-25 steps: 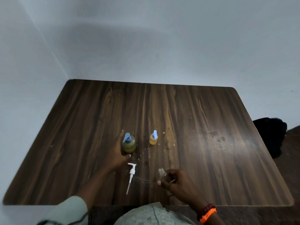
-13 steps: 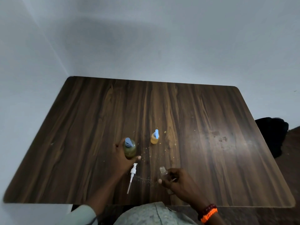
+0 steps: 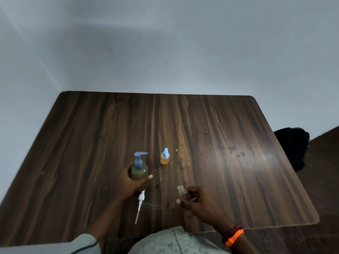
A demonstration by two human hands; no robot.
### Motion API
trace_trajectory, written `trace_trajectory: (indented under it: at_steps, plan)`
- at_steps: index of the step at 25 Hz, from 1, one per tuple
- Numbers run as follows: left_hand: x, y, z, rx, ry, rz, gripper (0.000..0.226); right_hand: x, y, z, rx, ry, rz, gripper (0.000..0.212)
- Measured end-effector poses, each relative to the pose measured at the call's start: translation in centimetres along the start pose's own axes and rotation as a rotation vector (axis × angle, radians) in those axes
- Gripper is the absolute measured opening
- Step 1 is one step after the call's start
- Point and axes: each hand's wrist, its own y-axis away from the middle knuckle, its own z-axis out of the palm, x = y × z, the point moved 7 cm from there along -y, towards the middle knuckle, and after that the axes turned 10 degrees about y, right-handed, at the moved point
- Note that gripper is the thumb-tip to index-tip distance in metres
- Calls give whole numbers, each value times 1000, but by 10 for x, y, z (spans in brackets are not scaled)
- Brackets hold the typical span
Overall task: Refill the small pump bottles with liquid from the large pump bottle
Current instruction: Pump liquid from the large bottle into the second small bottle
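the large pump bottle (image 3: 139,170), full of murky greenish liquid and topped with a blue pump whose spout points right, sits upright near the front middle of the dark wood-grain surface (image 3: 229,140). the left hand (image 3: 129,182) wraps it from the left and front, fingers curled round the body and the thumb tip showing at its right side. just right of and slightly behind the large pump bottle stands a small pump bottle (image 3: 165,158) with orange-yellow liquid and a light blue pump, apart from both hands. in front of the large pump bottle, almost under the left hand, a loose white pump head (image 3: 140,204) lies flat, its dip tube pointing toward the person. to the right of that, further from the large pump bottle, the right hand (image 3: 199,203) holds a small clear bottle (image 3: 181,190) with no pump on it, fingers closed round its lower part and the open neck tilted toward the large pump bottle. orange and dark red bracelets (image 3: 233,235) ring the right wrist. fine crumbs (image 3: 157,206) dot the surface between the hands. a black bag (image 3: 291,147) lies on the floor past the surface's right edge.
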Motion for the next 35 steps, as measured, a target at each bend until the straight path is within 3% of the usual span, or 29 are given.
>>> trace_trajectory:
  at_steps: [6, 10, 12, 14, 17, 22, 26, 30, 35]
  plan:
    - [69, 58, 22, -89, 239, 63, 69, 4, -4, -5, -3, -73, 2, 33]
    - [105, 104, 34, -118, 105, 262, 113, -13, -7, -11, -25, -80, -53, 28]
    - [111, 116, 37, -146, -41, 386, 123, -21, -7, -17, -26, -99, -90, 22]
    - [113, 122, 40, -184, -122, 428, 119, -27, -5, -22, -38, -118, -139, 19]
    - [110, 126, 46, -250, 32, 316, 96, -32, 0, -29, -33, -158, -169, 16]
    - [104, 122, 39, -97, 107, 318, 67, -39, 1, -34, -46, -172, -172, 20]
    - [92, 124, 52, -192, -27, 289, 76, -43, -1, -35, -76, -226, -136, 30]
    - [74, 115, 46, -291, 41, 168, 83, -43, -5, -35, -121, -231, -136, 25]
    - [58, 115, 50, -180, 93, 106, 88, -43, -7, -34, -143, -216, -120, 27]
